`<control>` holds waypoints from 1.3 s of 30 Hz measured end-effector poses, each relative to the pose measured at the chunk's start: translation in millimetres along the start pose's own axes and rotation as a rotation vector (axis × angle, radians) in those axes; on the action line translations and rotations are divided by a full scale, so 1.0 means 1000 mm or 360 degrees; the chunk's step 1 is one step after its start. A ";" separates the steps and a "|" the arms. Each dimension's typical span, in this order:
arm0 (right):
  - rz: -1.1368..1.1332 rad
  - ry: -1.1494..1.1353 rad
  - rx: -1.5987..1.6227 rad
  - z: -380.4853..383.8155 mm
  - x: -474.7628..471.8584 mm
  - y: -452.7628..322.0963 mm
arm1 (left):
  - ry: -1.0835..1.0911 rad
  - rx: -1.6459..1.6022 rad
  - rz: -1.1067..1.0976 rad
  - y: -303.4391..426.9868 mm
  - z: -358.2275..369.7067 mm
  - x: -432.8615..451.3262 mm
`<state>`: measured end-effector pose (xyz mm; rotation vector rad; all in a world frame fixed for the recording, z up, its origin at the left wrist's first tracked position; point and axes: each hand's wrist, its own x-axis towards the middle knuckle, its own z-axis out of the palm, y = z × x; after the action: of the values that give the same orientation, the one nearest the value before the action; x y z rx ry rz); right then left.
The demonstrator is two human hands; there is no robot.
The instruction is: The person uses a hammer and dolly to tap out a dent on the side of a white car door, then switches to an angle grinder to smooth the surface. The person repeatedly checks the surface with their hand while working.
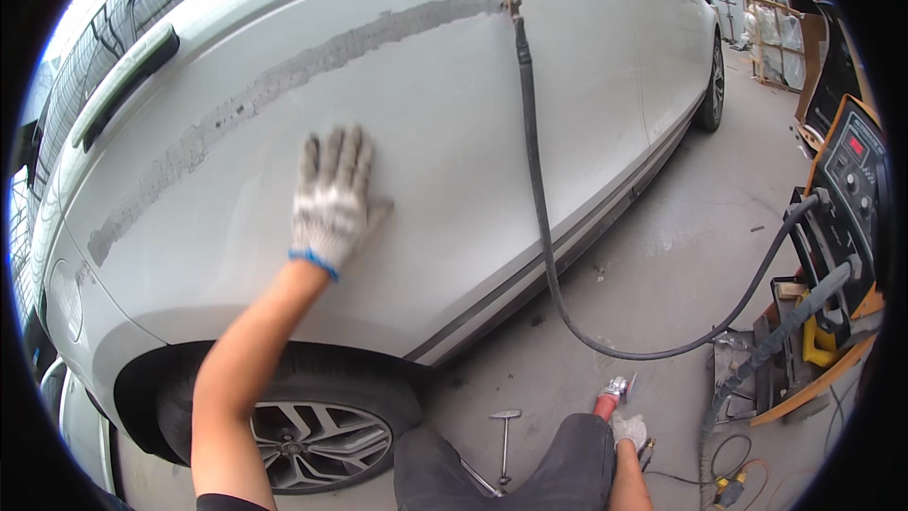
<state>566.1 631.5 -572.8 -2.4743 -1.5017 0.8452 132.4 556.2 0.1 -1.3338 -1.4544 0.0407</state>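
Observation:
My left hand (332, 191), in a knit work glove with a blue cuff, lies flat against the light-coloured rear door panel (440, 156) of a car. Its fingers point up and hold nothing. Above it, a rough grey sanded strip (312, 60) curves along the panel. At the strip's right end, a metal clamp (512, 5) is attached, with a thick black cable (537, 177) hanging from it. Low beside my right knee, my gloved right hand (629, 429) grips a red angle grinder (606, 406). The knee partly hides the grinder; its silver head and disc show.
A dent-puller welding machine (848, 177) with a lit display stands at the right, joined to the cable. A body hammer (505, 440) rests on the floor before me. The rear wheel (319, 440) is at the lower left. Cords and a yellow connector (729, 490) lie lower right.

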 end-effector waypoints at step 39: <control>-0.0201 0.0049 -0.0222 0.117 0.011 0.000 | -0.0188 -0.0137 0.0158 0.057 0.038 -0.027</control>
<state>508.7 620.7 -674.9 -2.4419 -1.7401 0.7006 137.8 580.1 -69.3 -1.4944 -1.5018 0.1247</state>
